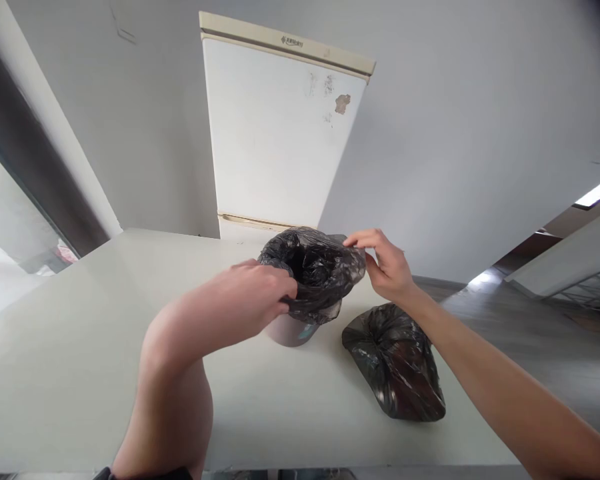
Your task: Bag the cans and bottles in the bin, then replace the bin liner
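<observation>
Black liner (325,293), at mid-frame, sits beyond a bulging black bag (397,367), gathered at its top, on the counter (260,413) at lower right. The left hand (260,290) pinches the liner's left edge, and the right hand (390,267) pinches its upper-right edge. The liner already covers the mouth of the bin (287,331), its skirt hanging outside; the fitting looks mostly done, though the edge is bunched, not yet smoothed. Its depth inside is hidden. Farther off, a white refrigerator (275,133) stands at upper middle.
</observation>
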Demonstrator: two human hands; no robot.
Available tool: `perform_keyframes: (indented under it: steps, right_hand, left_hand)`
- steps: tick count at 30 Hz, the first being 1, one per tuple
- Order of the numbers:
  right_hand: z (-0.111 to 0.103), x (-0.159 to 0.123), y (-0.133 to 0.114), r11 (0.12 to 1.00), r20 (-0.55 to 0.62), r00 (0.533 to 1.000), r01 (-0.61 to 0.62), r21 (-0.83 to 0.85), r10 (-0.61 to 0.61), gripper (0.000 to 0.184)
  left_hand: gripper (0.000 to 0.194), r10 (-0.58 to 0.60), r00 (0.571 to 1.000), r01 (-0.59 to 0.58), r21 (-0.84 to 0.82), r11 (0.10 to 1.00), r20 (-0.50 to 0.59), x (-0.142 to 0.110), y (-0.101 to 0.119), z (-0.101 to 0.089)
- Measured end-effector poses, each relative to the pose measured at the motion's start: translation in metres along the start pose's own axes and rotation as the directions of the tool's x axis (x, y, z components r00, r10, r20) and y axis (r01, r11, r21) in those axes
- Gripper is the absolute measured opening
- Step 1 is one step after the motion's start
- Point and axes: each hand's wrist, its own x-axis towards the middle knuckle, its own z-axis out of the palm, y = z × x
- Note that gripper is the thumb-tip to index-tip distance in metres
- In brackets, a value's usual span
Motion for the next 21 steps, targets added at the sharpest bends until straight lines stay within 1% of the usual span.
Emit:
perform_keyframes:
  steps: [2, 3, 4, 5, 6, 7, 8, 9, 10, 11, 13, 14, 15, 16, 17, 18, 19, 20, 21]
  right_hand:
    - [0.003, 0.028, -0.006, 0.997, -0.025, 0.997, -0.074, 0.024, 0.074, 0.014]
    - [0.006, 0.043, -0.007, 0.994, -0.053, 0.993, -0.108, 0.023, 0.109, 0.015]
    - [0.01, 0.058, -0.006, 0.991, -0.091, 0.987, -0.131, 0.017, 0.132, 0.019]
    - [0.013, 0.074, -0.004, 0.99, -0.131, 0.982, -0.14, 0.007, 0.139, 0.024]
    - [0.017, 0.09, -0.001, 0.991, -0.165, 0.977, -0.135, -0.006, 0.132, 0.028]
    - [0.021, 0.105, 0.002, 0.992, -0.187, 0.976, -0.121, -0.023, 0.114, 0.032]
    - [0.024, 0.118, 0.004, 0.994, -0.201, 0.975, -0.102, -0.042, 0.091, 0.034]
    - [0.025, 0.128, 0.005, 0.994, -0.215, 0.974, -0.087, -0.059, 0.072, 0.034]
    - [0.026, 0.135, 0.003, 0.994, -0.239, 0.969, -0.081, -0.074, 0.062, 0.033]
    - [0.025, 0.138, -0.002, 0.993, -0.28, 0.958, -0.084, -0.088, 0.056, 0.03]
    - [0.02, 0.129, -0.022, 0.991, -0.363, 0.932, -0.074, -0.11, 0.029, 0.022]
    - [0.018, 0.119, -0.035, 0.992, -0.356, 0.935, -0.047, -0.116, 0.002, 0.019]
    - [0.016, 0.106, -0.048, 0.993, -0.276, 0.961, 0.001, -0.114, -0.033, 0.019]
    - [0.015, 0.092, -0.06, 0.994, -0.118, 0.991, 0.057, -0.091, -0.068, 0.024]
    - [0.016, 0.078, -0.068, 0.995, 0.105, 0.992, 0.075, -0.072, -0.067, 0.026]
    - [0.018, 0.067, -0.073, 0.994, 0.26, 0.966, 0.036, -0.102, -0.009, 0.024]
    - [0.022, 0.058, -0.073, 0.989, 0.369, 0.927, -0.012, -0.15, 0.067, 0.018]
    - [0.027, 0.054, -0.07, 0.975, 0.429, 0.89, -0.066, -0.21, 0.153, 0.009]
    - [0.034, 0.053, -0.064, 0.959, 0.44, 0.871, -0.108, -0.261, 0.218, 0.005]
  left_hand:
    - [0.025, -0.018, 0.99, 0.011, -0.046, 0.999, -0.141, -0.001, -0.002, -0.009]
    - [0.026, -0.054, 0.97, 0.036, -0.08, 0.996, -0.238, -0.002, -0.004, -0.012]
    - [0.025, -0.111, 0.929, 0.072, -0.123, 0.99, -0.352, -0.001, -0.005, -0.015]
    - [0.024, -0.182, 0.862, 0.111, -0.174, 0.978, -0.472, 0.0, -0.007, -0.016]
    - [0.023, -0.254, 0.775, 0.143, -0.23, 0.962, -0.578, 0.001, -0.009, -0.017]
    - [0.022, -0.317, 0.682, 0.164, -0.284, 0.945, -0.659, 0.004, -0.012, -0.017]
    - [0.02, -0.364, 0.595, 0.172, -0.329, 0.929, -0.717, 0.006, -0.015, -0.017]
    - [0.019, -0.397, 0.523, 0.174, -0.362, 0.916, -0.754, 0.009, -0.019, -0.015]
    - [0.018, -0.418, 0.472, 0.172, -0.384, 0.907, -0.776, 0.012, -0.023, -0.014]
    - [0.017, -0.432, 0.435, 0.17, -0.4, 0.901, -0.79, 0.014, -0.027, -0.013]
    - [0.015, -0.446, 0.383, 0.161, -0.417, 0.894, -0.809, 0.017, -0.033, -0.011]
    - [0.015, -0.447, 0.369, 0.151, -0.422, 0.894, -0.815, 0.017, -0.035, -0.011]
    - [0.015, -0.446, 0.364, 0.14, -0.425, 0.894, -0.818, 0.017, -0.034, -0.011]
    - [0.016, -0.44, 0.361, 0.127, -0.424, 0.897, -0.822, 0.017, -0.033, -0.011]
    - [0.016, -0.432, 0.358, 0.112, -0.421, 0.9, -0.828, 0.016, -0.03, -0.012]
    - [0.017, -0.424, 0.362, 0.095, -0.42, 0.903, -0.83, 0.015, -0.026, -0.012]
    - [0.017, -0.417, 0.367, 0.077, -0.42, 0.904, -0.831, 0.013, -0.021, -0.013]
    - [0.019, -0.41, 0.373, 0.062, -0.419, 0.906, -0.832, 0.012, -0.015, -0.013]
    - [0.02, -0.401, 0.386, 0.051, -0.415, 0.908, -0.831, 0.01, -0.008, -0.013]
